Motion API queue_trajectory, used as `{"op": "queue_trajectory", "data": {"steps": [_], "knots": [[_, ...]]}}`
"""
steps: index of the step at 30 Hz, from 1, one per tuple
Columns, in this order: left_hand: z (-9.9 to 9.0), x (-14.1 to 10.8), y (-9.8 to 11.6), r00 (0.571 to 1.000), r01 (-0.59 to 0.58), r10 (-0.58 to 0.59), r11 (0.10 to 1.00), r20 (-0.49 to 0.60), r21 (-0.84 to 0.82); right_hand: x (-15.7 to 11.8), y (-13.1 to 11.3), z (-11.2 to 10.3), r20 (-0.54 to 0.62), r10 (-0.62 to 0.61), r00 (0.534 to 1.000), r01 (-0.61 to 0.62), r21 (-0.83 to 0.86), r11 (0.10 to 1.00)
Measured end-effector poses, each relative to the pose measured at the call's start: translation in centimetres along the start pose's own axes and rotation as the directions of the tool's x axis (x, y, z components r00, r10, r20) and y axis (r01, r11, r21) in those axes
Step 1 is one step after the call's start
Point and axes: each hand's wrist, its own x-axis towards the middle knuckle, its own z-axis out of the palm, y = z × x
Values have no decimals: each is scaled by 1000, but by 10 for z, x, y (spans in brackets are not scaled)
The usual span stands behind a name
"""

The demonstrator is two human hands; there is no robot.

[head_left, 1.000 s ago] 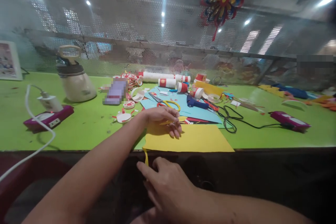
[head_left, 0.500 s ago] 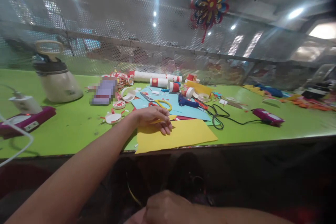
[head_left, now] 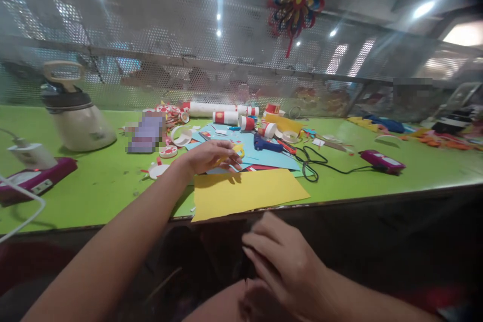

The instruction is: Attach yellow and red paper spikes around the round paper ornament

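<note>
My left hand [head_left: 213, 156] is over the near part of the blue paper sheets [head_left: 279, 158], its fingers curled around a small yellow paper piece [head_left: 221, 161]. Under and behind it lie scissors [head_left: 205, 136], whose handles are mostly covered. Just in front of that hand, a yellow paper sheet [head_left: 251, 190] lies flat at the table edge. Below the edge, over my lap, my right hand [head_left: 290, 256] is closed with bent fingers, slightly blurred. What it may hold is hidden.
A blue glue gun [head_left: 267, 144] with a black cord [head_left: 315, 156] lies right of the scissors. Paper cups [head_left: 225, 117] and a tape roll [head_left: 181, 136] are behind. A spray bottle [head_left: 77, 121] stands left; purple power strips [head_left: 383, 162] sit at both sides of the green table [head_left: 113, 191].
My left hand has moved up and slightly left, off the yellow sheet and over the scissors handles. My right hand has risen from my lap towards the table edge.
</note>
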Motion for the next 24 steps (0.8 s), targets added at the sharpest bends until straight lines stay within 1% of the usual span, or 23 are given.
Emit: {"op": "queue_trajectory", "data": {"steps": [1,3,5,7,9,10,12,13,15,16,17,18,19,20,21,22,23,24], "knots": [[-3,0,3,998,-28,28,1000,-51,8,9,2,-2,-26,-20,999,18,-83,996],[-11,-1,9,984,-73,78,997,-157,36,25,12,2,-44,-37,998,25,-247,969],[-18,-3,15,958,-99,117,992,-260,79,36,23,14,-33,-30,999,18,-312,950],[-23,-4,21,930,-101,141,986,-339,132,40,33,26,-37,-39,999,26,-296,955],[-23,-7,26,911,-80,150,978,-383,192,35,40,32,-93,-99,991,75,-240,968],[-22,-10,28,905,-62,149,973,-398,223,31,42,31,-134,-136,982,107,-202,973],[-15,-19,31,897,-17,141,958,-420,285,21,48,22,-217,-169,961,145,-125,982],[-10,-25,31,893,11,132,949,-431,314,15,51,15,-258,-157,953,138,-92,986],[1,-39,30,886,61,115,931,-449,360,7,59,-5,-355,-74,932,61,-49,997],[6,-46,28,891,104,83,920,-447,377,3,63,-16,-428,-12,904,-5,-38,999],[10,-52,25,896,161,40,898,-442,409,0,67,-27,-507,69,859,-96,-26,995],[14,-57,23,901,194,6,889,-435,414,-3,71,-36,-590,155,793,-197,-8,980],[17,-60,20,900,215,-18,888,-436,406,-5,74,-44,-675,236,699,-299,23,954],[18,-62,17,898,221,-32,896,-439,386,-7,75,-49,-733,303,609,-375,71,924],[20,-61,15,896,211,-35,910,-442,357,-10,76,-53,-776,351,525,-427,117,897],[20,-59,13,894,197,-31,923,-446,330,-12,74,-55,-809,370,458,-458,142,877],[21,-56,11,893,181,-24,934,-450,309,-14,71,-54,-835,357,418,-468,139,873],[22,-52,10,891,166,-16,941,-453,293,-15,67,-53,-859,315,404,-455,110,884]]}}
